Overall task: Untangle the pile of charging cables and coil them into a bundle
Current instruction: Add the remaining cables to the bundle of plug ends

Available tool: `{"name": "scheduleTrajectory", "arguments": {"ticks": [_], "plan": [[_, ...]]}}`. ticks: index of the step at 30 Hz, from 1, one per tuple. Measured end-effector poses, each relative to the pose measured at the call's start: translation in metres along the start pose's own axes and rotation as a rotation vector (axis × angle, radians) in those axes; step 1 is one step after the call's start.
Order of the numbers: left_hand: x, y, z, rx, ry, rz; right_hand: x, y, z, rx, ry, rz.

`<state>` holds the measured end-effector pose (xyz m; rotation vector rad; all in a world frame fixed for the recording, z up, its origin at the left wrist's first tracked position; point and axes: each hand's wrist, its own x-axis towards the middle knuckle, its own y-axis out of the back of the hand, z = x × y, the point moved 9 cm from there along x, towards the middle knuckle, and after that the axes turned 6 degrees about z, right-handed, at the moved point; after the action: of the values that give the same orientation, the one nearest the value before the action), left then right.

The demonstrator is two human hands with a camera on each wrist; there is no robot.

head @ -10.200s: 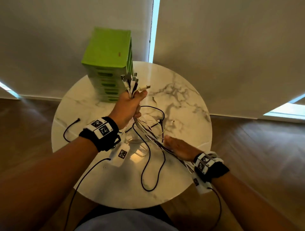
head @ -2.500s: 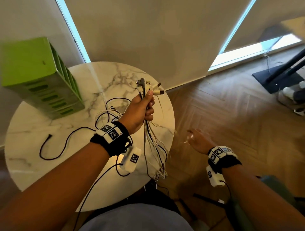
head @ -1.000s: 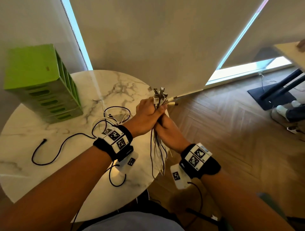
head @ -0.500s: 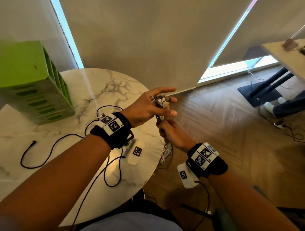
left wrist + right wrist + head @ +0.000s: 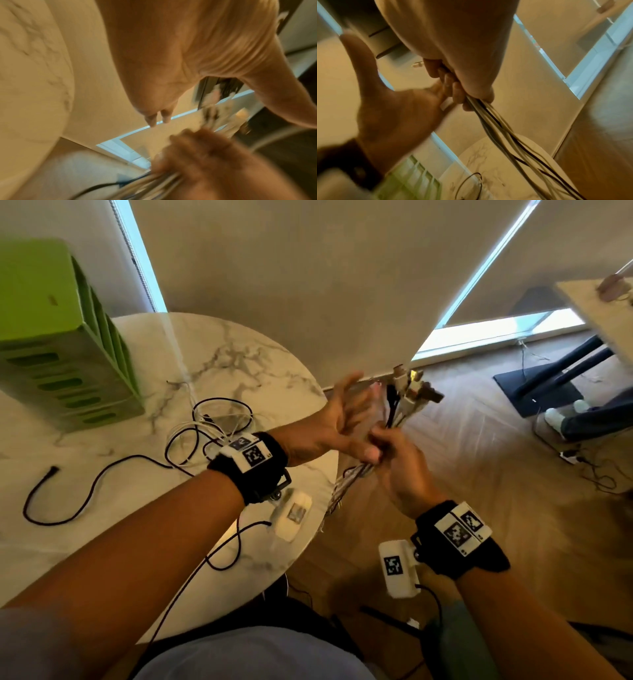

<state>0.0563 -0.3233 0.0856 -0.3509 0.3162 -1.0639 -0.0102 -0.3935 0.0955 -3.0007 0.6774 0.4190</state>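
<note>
Here your right hand point(image 5: 399, 463) curls its fingers point(image 5: 457, 93) round the bunch of cables point(image 5: 400, 409), held just off the desk point(image 5: 239, 364) edge with plugs up. Your left hand point(image 5: 329, 429) is spread beside it, gripping nothing. Loose cables point(image 5: 205, 429) lie on the desk.
</note>
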Motion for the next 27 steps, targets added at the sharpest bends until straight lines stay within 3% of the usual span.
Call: {"name": "scheduleTrajectory", "arguments": {"ticks": [1,3,5,6,8,10,12,14,17,18,20,22,24,27], "plan": [[0.001,-0.007,-0.022,0.242,0.080,-0.055,-0.002,0.004,-0.005,0.092,-0.001,-0.015],[0.001,-0.020,-0.070,0.736,0.253,-0.294,-0.011,0.004,-0.015,0.283,-0.040,-0.076],[0.012,-0.020,-0.096,0.994,0.334,-0.434,-0.020,0.002,-0.025,0.351,-0.048,-0.166],[0.024,-0.017,-0.096,1.072,0.316,-0.410,-0.025,0.004,-0.029,0.336,-0.023,-0.193],[0.052,0.001,-0.077,1.151,0.172,-0.185,-0.031,0.012,-0.041,0.316,0.081,-0.194],[0.069,0.012,-0.046,1.132,-0.105,0.108,-0.035,0.022,-0.049,0.345,0.169,-0.134],[0.073,0.013,-0.050,0.995,-0.237,0.256,-0.031,0.036,-0.054,0.369,0.205,-0.052],[0.072,-0.003,-0.086,0.884,-0.090,0.175,-0.019,0.048,-0.057,0.266,0.213,0.023],[0.057,-0.044,-0.131,0.893,0.235,-0.270,0.006,0.068,-0.051,0.132,0.147,0.051],[0.048,-0.046,-0.133,0.923,0.301,-0.347,0.014,0.071,-0.046,0.141,0.100,0.021],[0.041,-0.034,-0.120,0.875,0.318,-0.298,0.025,0.069,-0.034,0.156,0.011,-0.060],[0.043,-0.027,-0.085,0.700,0.152,-0.186,0.028,0.062,-0.023,0.051,-0.028,-0.149],[0.046,-0.028,-0.047,0.510,0.007,-0.086,0.027,0.047,-0.018,-0.122,0.003,-0.256],[0.054,-0.028,-0.014,0.308,-0.035,0.006,0.018,0.017,-0.014,-0.265,0.046,-0.421]]}}
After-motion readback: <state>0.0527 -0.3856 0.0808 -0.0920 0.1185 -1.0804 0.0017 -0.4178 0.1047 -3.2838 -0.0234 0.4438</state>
